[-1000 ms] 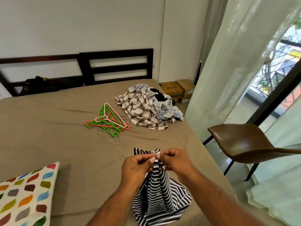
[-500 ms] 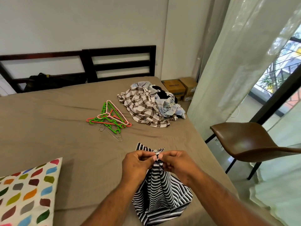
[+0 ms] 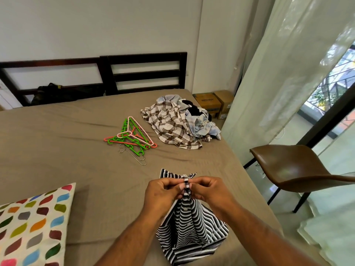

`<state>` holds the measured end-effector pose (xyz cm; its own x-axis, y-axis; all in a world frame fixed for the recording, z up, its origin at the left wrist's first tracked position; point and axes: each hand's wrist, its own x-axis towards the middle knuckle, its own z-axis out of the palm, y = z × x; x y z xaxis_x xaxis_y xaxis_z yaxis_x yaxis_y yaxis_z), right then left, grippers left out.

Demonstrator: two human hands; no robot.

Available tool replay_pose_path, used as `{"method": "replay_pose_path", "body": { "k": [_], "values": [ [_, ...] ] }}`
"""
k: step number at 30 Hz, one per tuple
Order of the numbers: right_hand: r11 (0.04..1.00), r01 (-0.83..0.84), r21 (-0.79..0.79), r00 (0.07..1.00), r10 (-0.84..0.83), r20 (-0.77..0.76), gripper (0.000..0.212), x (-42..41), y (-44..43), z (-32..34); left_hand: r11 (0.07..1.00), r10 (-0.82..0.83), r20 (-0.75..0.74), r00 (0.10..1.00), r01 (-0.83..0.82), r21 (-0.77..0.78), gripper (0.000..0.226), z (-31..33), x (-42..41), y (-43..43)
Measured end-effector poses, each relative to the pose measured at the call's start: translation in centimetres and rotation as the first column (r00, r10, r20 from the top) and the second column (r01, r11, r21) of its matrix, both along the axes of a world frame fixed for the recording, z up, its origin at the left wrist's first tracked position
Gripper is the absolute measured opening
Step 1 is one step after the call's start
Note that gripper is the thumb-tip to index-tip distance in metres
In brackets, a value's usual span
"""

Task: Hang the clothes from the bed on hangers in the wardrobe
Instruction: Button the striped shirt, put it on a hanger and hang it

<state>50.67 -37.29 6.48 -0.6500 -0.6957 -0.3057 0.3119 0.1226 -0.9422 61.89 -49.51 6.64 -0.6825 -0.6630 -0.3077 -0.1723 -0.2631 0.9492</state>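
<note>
While the left hand [image 3: 165,192] and the right hand [image 3: 207,191] are pinching the top of the striped shirt [image 3: 190,225], the rest of it is hanging down and resting on the bed [image 3: 57,150], near the edge. Both hands are squeezing one little strip of cloth, side by side, fingers curled tight. Maybe they are doing a button, but that bit is too small to see. Pulling too hard could be stretching the cloth or popping a button. A slipping pinch could be dropping the shirt, maybe off the bed. The hangers [image 3: 132,139] are lying well apart, beside the pile of clothes [image 3: 172,125], so getting one is needing a free hand.
</note>
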Motion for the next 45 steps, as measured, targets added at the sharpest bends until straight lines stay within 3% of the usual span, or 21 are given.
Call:
{"method": "replay_pose_path", "body": {
  "k": [4, 7, 15, 19, 23, 27, 29, 34, 37, 40, 43, 45],
  "values": [
    [0.999, 0.008, 0.053, 0.975, 0.003, -0.221, 0.008, 0.4, -0.2, 0.0, 1.0, -0.004, -0.026, 1.0, 0.004, -0.004, 0.008, -0.2, 0.1, 0.3],
    [0.99, 0.071, 0.123, 0.929, -0.021, -0.369, 0.007, 0.8, -0.5, -0.3, 1.0, -0.006, -0.03, 1.0, 0.005, -0.009, 0.015, -0.3, 0.0, 0.6],
    [0.987, 0.068, 0.146, 0.882, 0.009, -0.471, 0.013, 1.7, -1.0, -0.5, 0.983, 0.17, -0.037, 0.985, -0.167, 0.071, 0.005, -0.6, -0.3, 1.0],
    [0.991, 0.06, 0.122, 0.881, 0.005, -0.473, 0.013, 1.8, -1.0, -0.7, 0.979, 0.2, 0.009, 0.98, -0.2, -0.025, 0.006, -1.2, -0.3, 0.6],
    [0.991, 0.079, 0.104, 0.948, -0.042, -0.316, 0.006, 1.9, -1.2, -0.9, 0.972, 0.181, 0.026, 0.983, -0.175, -0.155, 0.01, -1.1, -0.1, 0.4],
    [0.972, 0.125, 0.201, 0.866, -0.008, -0.5, 0.003, 1.8, -1.3, -0.1, 0.933, 0.129, 0.025, 0.991, -0.113, -0.343, 0.018, -0.6, 0.0, 0.6],
    [0.964, 0.125, 0.235, 0.854, 0.016, -0.52, 0.005, 1.6, -1.4, 0.5, 0.896, 0.089, 0.022, 0.996, -0.07, -0.438, 0.022, -0.3, 0.0, 0.8],
    [0.988, 0.065, 0.139, 0.96, -0.023, -0.279, 0.009, 0.8, -1.4, 1.1, 0.867, 0.052, -0.009, 0.999, -0.05, -0.496, 0.023, 0.0, -0.2, 0.9],
    [0.996, 0.068, 0.053, 0.996, -0.071, 0.059, 0.011, 0.2, -1.7, 0.8, 0.955, 0.106, -0.057, 0.993, -0.118, -0.271, 0.019, -0.5, -0.5, 0.8],
    [0.997, 0.063, 0.04, 0.929, -0.073, 0.362, 0.009, -0.4, -1.4, 0.3, 0.988, 0.15, -0.113, 0.982, -0.151, -0.003, 0.015, -1.0, -0.7, 1.0],
    [0.998, -0.048, 0.034, 0.917, 0.031, 0.397, 0.01, -1.1, -0.7, -0.1, 0.99, 0.134, -0.162, 0.978, -0.126, 0.06, 0.014, -1.1, -0.4, 1.5],
    [0.991, -0.011, 0.133, 0.945, -0.033, 0.324, 0.018, -2.1, -0.3, -0.8, 0.99, 0.126, -0.182, 0.975, -0.111, 0.091, 0.014, -1.3, -0.3, 1.9]
  ]
}}
